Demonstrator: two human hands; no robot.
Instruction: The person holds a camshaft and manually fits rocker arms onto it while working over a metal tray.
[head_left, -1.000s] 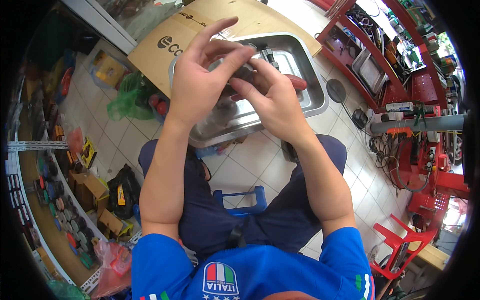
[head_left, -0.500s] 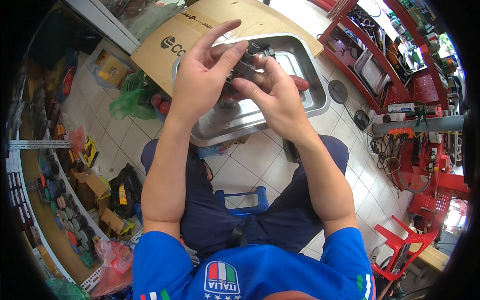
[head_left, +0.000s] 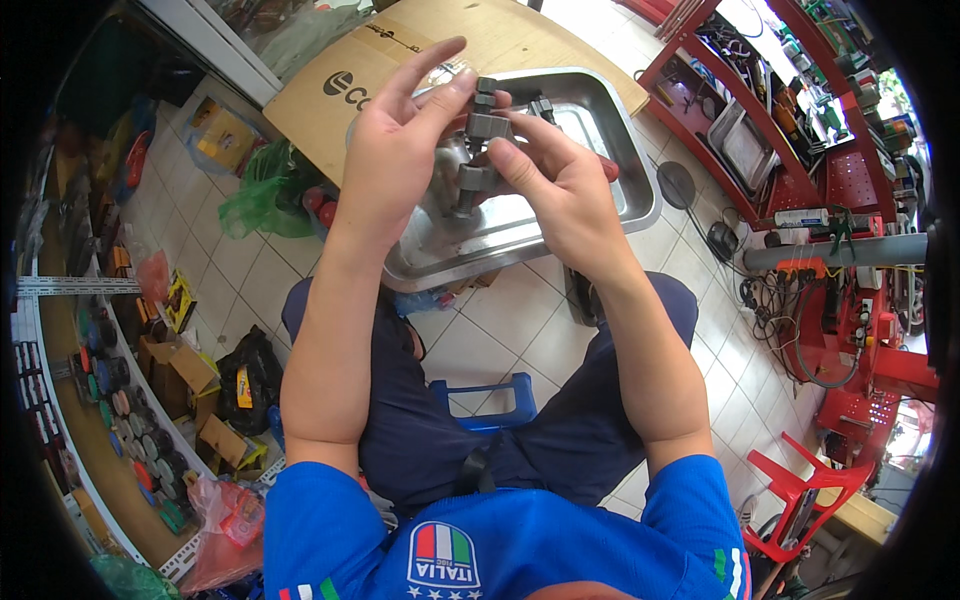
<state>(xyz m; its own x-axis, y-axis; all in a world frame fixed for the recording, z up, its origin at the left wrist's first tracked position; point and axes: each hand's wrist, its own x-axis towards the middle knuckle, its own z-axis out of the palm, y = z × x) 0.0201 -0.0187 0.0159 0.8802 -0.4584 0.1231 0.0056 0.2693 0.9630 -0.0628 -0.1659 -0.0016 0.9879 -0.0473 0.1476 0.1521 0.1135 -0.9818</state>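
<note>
My right hand (head_left: 570, 195) is closed on a dark grey metal part (head_left: 488, 127), its thumb laid against the near side and its fingers passing behind. My left hand (head_left: 393, 150) is at the upper end of the same part: the thumb lies just beside it, the fingers are partly curled, and the index is extended away, clear of the work. Whether the left thumb and fingers press on the metal, I cannot tell.

The part stands roughly upright in view, between my two hands and above a rectangular steel tray (head_left: 590, 115). It shows several blocky sections. Whether the lowest section belongs to the same piece or lies behind it, I cannot establish.

Inside the tray, near the far wall, I note a second dark metal piece (head_left: 541, 108). A red rounded end (head_left: 609, 168) projects past my right hand; the rest of it is hidden.

The tray overlaps the edge of a tan table (head_left: 500, 35), with printed cardboard (head_left: 308, 118) to its left. A blue plastic stool (head_left: 518, 400) is on the tiled floor (head_left: 470, 350) between my legs. On my left are a green plastic bag (head_left: 260, 205) and a black bag (head_left: 250, 375); on my right, a red chair (head_left: 785, 482).
</note>
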